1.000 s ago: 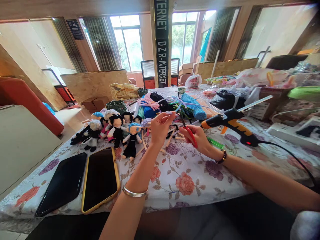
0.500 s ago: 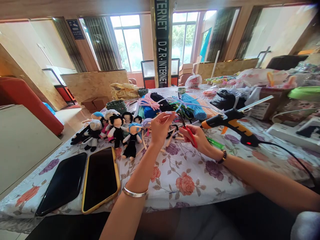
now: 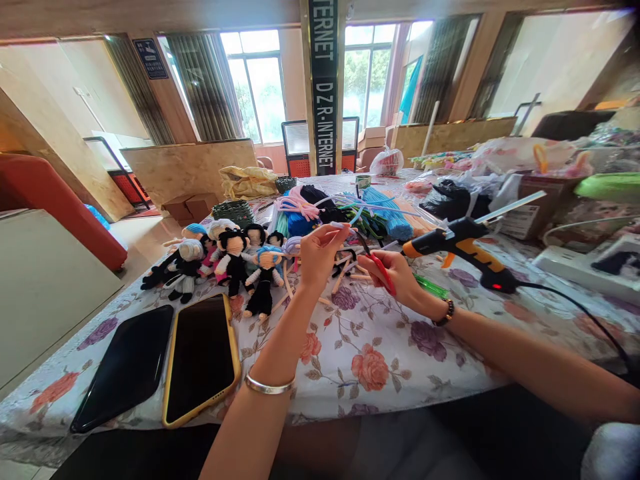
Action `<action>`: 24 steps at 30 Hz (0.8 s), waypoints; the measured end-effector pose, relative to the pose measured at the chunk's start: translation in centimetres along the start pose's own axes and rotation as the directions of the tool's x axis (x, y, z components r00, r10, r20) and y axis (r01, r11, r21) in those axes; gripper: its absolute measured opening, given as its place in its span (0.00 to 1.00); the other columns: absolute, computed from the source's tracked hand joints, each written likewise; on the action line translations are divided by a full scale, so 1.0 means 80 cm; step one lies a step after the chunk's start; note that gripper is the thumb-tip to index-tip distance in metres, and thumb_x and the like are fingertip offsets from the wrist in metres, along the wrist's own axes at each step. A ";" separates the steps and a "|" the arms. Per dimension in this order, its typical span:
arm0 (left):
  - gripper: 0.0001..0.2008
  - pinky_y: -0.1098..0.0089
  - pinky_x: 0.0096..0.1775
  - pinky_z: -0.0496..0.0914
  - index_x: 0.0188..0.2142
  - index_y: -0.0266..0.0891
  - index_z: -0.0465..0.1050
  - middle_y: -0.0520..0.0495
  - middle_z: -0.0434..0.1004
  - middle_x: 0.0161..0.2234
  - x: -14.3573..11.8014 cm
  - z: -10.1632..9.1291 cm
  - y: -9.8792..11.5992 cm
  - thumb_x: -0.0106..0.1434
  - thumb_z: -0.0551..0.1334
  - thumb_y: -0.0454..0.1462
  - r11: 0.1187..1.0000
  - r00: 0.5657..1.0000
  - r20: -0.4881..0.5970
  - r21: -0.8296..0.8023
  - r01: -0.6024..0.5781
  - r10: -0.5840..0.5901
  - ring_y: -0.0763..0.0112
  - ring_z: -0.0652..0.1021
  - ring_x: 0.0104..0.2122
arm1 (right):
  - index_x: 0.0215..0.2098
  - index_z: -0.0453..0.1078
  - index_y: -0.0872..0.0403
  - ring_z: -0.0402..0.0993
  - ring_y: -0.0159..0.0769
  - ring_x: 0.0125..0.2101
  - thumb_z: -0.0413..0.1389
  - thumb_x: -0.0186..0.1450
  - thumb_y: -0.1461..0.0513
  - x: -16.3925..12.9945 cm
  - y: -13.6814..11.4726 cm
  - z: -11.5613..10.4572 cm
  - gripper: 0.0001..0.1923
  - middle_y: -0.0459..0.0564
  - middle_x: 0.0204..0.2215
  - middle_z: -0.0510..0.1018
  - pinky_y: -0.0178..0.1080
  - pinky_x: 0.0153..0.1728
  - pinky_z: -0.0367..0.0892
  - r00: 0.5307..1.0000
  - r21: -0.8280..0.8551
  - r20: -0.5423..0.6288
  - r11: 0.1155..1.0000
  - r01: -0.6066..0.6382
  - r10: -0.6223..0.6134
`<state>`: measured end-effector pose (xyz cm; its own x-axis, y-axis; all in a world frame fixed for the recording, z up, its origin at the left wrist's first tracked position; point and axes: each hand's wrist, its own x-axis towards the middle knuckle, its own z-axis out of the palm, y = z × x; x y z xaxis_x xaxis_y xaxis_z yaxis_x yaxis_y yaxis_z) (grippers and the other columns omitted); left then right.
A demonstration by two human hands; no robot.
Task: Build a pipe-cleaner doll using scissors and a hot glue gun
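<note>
My left hand (image 3: 320,255) is raised over the floral tablecloth (image 3: 360,347), pinching the end of a thin pale pipe cleaner (image 3: 356,216) between thumb and fingers. Just to its right, my right hand (image 3: 395,273) grips red-handled scissors (image 3: 381,268), blades pointing up toward that pipe cleaner. A group of small pipe-cleaner dolls (image 3: 230,263) lies left of my left hand. An orange and black glue gun (image 3: 463,250) stands on the cloth to the right of my right hand, its red light on.
Two phones lie face up at the front left, one black (image 3: 125,367), one in a yellow case (image 3: 203,357). Bundles of coloured pipe cleaners (image 3: 345,210) pile up behind my hands. Bags and boxes (image 3: 505,177) crowd the right side; a power strip (image 3: 590,263) sits far right.
</note>
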<state>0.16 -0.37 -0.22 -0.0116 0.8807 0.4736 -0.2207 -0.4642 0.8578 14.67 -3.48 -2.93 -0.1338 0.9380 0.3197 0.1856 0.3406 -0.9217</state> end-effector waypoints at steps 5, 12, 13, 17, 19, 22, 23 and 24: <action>0.11 0.70 0.40 0.69 0.30 0.41 0.78 0.50 0.80 0.28 0.000 0.000 0.001 0.49 0.69 0.44 1.000 1.000 -0.019 0.004 0.010 -0.010 0.69 0.79 0.33 | 0.17 0.54 0.54 0.53 0.24 0.15 0.57 0.52 0.39 0.000 0.001 0.000 0.29 0.40 0.12 0.60 0.32 0.17 0.50 1.000 0.033 0.010 0.999 0.002 -0.003; 0.11 0.71 0.39 0.70 0.30 0.41 0.78 0.51 0.81 0.29 0.001 -0.001 -0.001 0.51 0.68 0.44 1.000 1.000 -0.012 0.029 -0.009 0.009 0.69 0.79 0.33 | 0.18 0.55 0.54 0.53 0.24 0.16 0.56 0.56 0.42 0.001 0.005 -0.002 0.27 0.41 0.14 0.61 0.33 0.18 0.49 0.996 0.097 0.088 0.995 -0.019 0.011; 0.11 0.71 0.39 0.70 0.31 0.41 0.78 0.51 0.81 0.29 0.001 -0.001 -0.002 0.51 0.68 0.44 0.999 1.000 -0.011 0.031 -0.011 0.011 0.69 0.79 0.33 | 0.18 0.55 0.54 0.53 0.24 0.16 0.56 0.57 0.43 0.001 0.005 -0.002 0.26 0.41 0.14 0.61 0.33 0.18 0.49 0.996 0.102 0.093 0.995 -0.021 0.011; 0.11 0.71 0.39 0.70 0.30 0.41 0.78 0.50 0.80 0.29 0.001 -0.001 -0.002 0.51 0.68 0.45 0.999 1.000 -0.013 0.036 -0.012 0.013 0.69 0.79 0.33 | 0.17 0.55 0.54 0.52 0.24 0.15 0.56 0.57 0.43 0.001 0.005 -0.002 0.27 0.41 0.13 0.60 0.33 0.17 0.48 0.996 0.095 0.084 0.995 -0.011 0.003; 0.11 0.71 0.39 0.70 0.30 0.41 0.78 0.50 0.80 0.29 0.001 -0.001 -0.001 0.50 0.68 0.45 0.999 1.000 -0.017 0.033 -0.011 0.011 0.69 0.79 0.33 | 0.17 0.55 0.54 0.52 0.24 0.15 0.56 0.57 0.42 0.000 0.003 -0.002 0.27 0.41 0.12 0.60 0.33 0.17 0.47 0.997 0.071 0.072 0.997 -0.005 0.000; 0.10 0.71 0.39 0.70 0.29 0.40 0.78 0.50 0.80 0.29 0.001 0.000 -0.001 0.50 0.68 0.44 1.000 1.000 -0.019 0.013 -0.007 0.007 0.69 0.79 0.33 | 0.16 0.55 0.54 0.52 0.23 0.14 0.56 0.55 0.42 0.000 0.002 -0.001 0.28 0.41 0.11 0.60 0.33 0.16 0.47 0.999 0.056 0.050 0.998 -0.016 0.014; 0.10 0.70 0.39 0.70 0.29 0.40 0.78 0.50 0.80 0.29 0.001 0.000 0.000 0.50 0.68 0.43 1.000 1.000 -0.017 0.007 -0.007 0.007 0.69 0.79 0.33 | 0.15 0.55 0.54 0.52 0.24 0.14 0.57 0.55 0.42 0.001 0.002 0.000 0.28 0.41 0.11 0.60 0.33 0.16 0.47 0.999 0.065 0.041 0.998 -0.022 0.019; 0.10 0.70 0.40 0.70 0.29 0.40 0.78 0.50 0.80 0.29 0.000 0.001 0.000 0.50 0.68 0.43 1.000 1.000 -0.014 0.002 -0.008 0.008 0.69 0.79 0.33 | 0.15 0.55 0.53 0.52 0.24 0.14 0.57 0.55 0.42 0.001 0.003 0.000 0.28 0.41 0.11 0.60 0.33 0.16 0.47 0.999 0.081 0.031 0.996 -0.024 0.021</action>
<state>0.20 -0.36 -0.18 -0.0266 0.8780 0.4780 -0.2187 -0.4717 0.8542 14.73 -3.30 -3.14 -0.1601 0.9426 0.2932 0.1092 0.3121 -0.9437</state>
